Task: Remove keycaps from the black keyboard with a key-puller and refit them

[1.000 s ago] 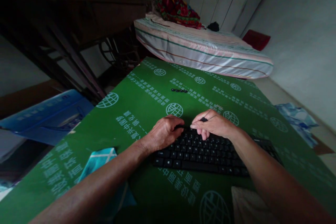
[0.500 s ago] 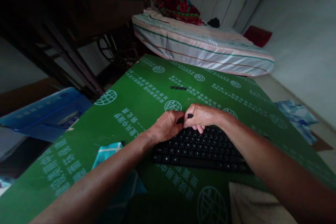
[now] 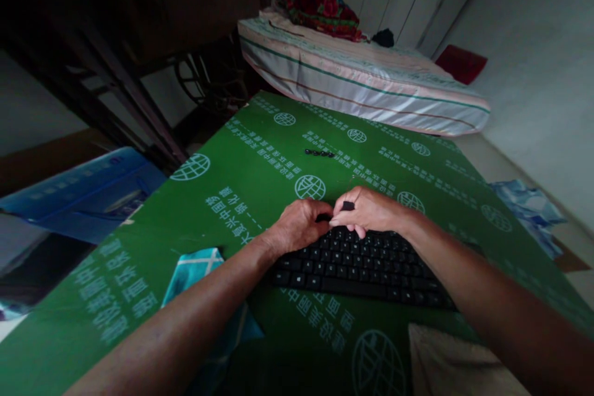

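Note:
A black keyboard lies on the green printed board, its far left part hidden under my hands. My left hand is closed at the keyboard's far left corner, its thumb and forefinger bent around a dark spot I cannot make out. Right beside it, my right hand is closed over the keyboard's far edge, fingertips almost touching the left ones. A small black block-like piece sticks out between its fingers; its kind is unclear. Beyond the hands, several small round black pieces lie in a row.
A turquoise cloth lies by my left forearm, a beige cloth near the right one. The green board reaches toward a bed. A dark table stands left, above a blue container.
The whole view has shifted slightly. My right fingers have turned a little, with more of the black piece showing; my left hand stays at the keyboard's corner.

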The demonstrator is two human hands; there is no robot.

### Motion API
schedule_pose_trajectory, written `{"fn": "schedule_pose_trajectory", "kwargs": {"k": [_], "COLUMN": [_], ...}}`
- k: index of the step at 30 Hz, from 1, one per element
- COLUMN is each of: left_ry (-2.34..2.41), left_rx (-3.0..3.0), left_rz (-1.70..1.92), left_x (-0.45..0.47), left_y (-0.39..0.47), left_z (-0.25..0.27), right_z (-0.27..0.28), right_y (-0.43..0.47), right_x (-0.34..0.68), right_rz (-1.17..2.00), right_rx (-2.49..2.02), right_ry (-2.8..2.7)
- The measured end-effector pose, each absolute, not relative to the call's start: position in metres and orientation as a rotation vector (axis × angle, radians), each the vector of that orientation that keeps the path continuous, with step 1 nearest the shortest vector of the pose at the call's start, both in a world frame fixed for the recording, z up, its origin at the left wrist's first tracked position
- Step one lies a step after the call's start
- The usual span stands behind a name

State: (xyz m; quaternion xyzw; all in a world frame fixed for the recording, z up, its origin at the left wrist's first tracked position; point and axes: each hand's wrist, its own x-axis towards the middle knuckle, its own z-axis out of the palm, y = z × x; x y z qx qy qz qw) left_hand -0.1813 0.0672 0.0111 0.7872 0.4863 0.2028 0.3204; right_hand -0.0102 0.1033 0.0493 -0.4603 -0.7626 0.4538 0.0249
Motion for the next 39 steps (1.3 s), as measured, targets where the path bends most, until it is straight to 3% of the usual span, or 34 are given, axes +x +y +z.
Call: {"fn": "schedule_pose_trajectory", "kwargs": {"k": [13, 17, 31, 39], "left_ry": [1.487, 1.512, 1.515, 1.427], "left_rx": [2.040, 2.037, 2.054, 2.093], "left_rz": [0.416, 0.422, 0.479, 0.557], "left_x": [-0.159, -0.158, -0.161, -0.163], "left_y": [0.073, 0.072, 0.068, 0.064], "left_z": [0.017, 0.016, 0.007, 0.009], "right_z": [0.017, 0.017, 0.004, -0.001], "right_y": [0.066, 0.062, 0.057, 0.062], "right_x": [-0.019, -0.022, -0.021, -0.016], "right_rz": [0.502, 0.367, 0.413, 0.672], "right_rx": [-1.621, -1.670, -1.530, -1.430], "right_ry": [-2.181, -2.217, -1.890, -1.692]}}
